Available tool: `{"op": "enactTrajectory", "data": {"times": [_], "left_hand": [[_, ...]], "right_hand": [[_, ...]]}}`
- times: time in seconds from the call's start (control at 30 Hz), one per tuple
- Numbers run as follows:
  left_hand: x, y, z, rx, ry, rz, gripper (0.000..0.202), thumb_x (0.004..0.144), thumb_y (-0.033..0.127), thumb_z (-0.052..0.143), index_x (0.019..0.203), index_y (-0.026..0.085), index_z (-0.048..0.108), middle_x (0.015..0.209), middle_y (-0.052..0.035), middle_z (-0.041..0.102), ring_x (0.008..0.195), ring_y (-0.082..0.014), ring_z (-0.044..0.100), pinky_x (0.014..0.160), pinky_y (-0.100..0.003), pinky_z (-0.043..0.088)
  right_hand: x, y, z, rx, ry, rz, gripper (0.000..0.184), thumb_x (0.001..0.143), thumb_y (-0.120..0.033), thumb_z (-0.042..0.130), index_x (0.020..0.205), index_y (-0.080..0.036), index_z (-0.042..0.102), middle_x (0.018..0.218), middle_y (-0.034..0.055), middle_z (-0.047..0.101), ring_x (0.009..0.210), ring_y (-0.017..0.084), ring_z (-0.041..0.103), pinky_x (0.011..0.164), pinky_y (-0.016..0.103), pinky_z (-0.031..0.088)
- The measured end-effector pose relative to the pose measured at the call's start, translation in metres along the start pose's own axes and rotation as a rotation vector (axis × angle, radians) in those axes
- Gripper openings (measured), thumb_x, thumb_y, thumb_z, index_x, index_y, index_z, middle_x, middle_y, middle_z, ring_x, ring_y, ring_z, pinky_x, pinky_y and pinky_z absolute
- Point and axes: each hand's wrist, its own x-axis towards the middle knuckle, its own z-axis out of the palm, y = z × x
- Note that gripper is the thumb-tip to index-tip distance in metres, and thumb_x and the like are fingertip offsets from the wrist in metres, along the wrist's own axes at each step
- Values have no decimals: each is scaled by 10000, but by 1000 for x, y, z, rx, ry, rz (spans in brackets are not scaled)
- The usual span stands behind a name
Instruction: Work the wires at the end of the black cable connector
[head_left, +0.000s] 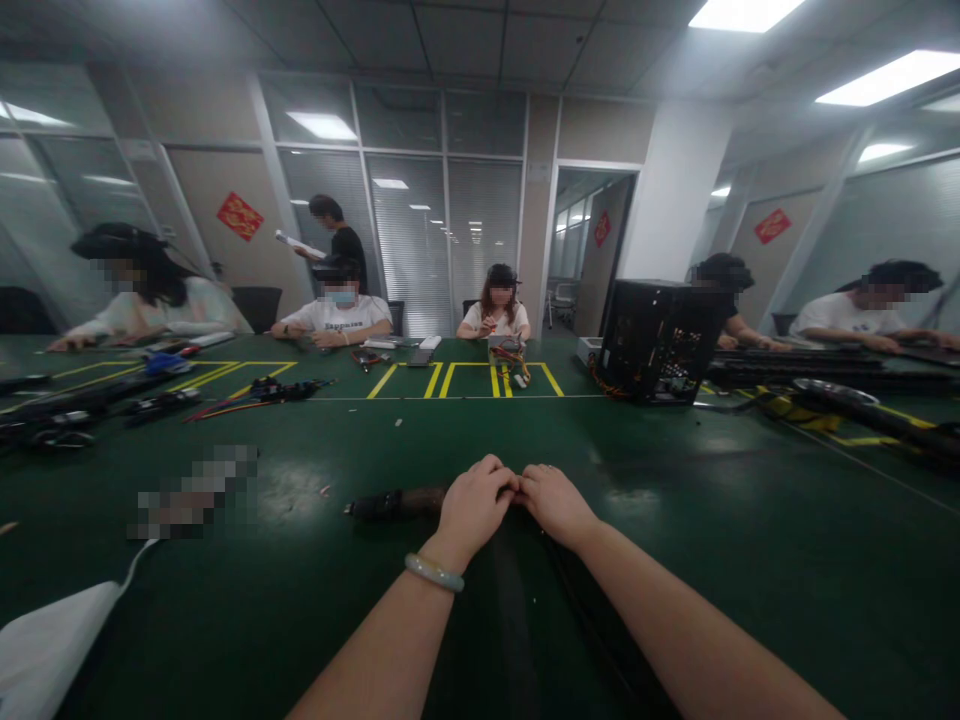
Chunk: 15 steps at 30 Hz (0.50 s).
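A dark, cylindrical tool with a small metal tip [390,505] lies on the green table, its tip pointing left. My left hand [478,503] is closed at the tool's right end and covers that part. Close beside it is my right hand [555,505], with fingers bent and pressed together. The fingertips of both hands meet, and whatever is between them is hidden. From under my right hand a dark cord [574,590] runs down towards the table's near edge. A pale bangle [434,573] circles my left wrist.
A black computer case [660,340] stands at the back right. Cables and dark parts [270,390] lie at the back left. A blurred-out object with a white cord [135,565] is at left. Several people sit around the table [720,600]; another person stands behind.
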Motion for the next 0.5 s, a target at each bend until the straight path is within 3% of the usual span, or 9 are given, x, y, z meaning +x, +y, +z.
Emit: {"op": "enactTrajectory", "data": {"times": [0.27, 0.4, 0.5], "left_hand": [[0, 0, -3, -55, 26, 32, 119, 880, 141, 518, 922, 228, 588, 969, -11, 586, 894, -177, 569, 800, -307, 453], [-1, 2, -9, -138, 110, 87, 169, 858, 122, 512, 969, 213, 602, 986, -31, 616, 945, -186, 574, 886, -328, 453], [-3, 0, -15, -177, 188, 140, 207, 856, 116, 503, 999, 215, 616, 1036, -39, 626, 1019, -200, 564, 1003, -387, 399]], "right_hand": [[3, -3, -7, -75, -30, -32, 172, 971, -268, 526, 935, -176, 666, 892, 55, 629, 893, 219, 559, 831, 330, 365], [-1, -3, -13, -108, -29, 1, 162, 968, -256, 521, 999, -195, 668, 907, 55, 638, 901, 216, 571, 827, 318, 370], [-16, 17, -24, -131, -14, 80, 210, 975, -262, 495, 1088, -211, 664, 929, 69, 645, 908, 222, 584, 826, 318, 384]]}}
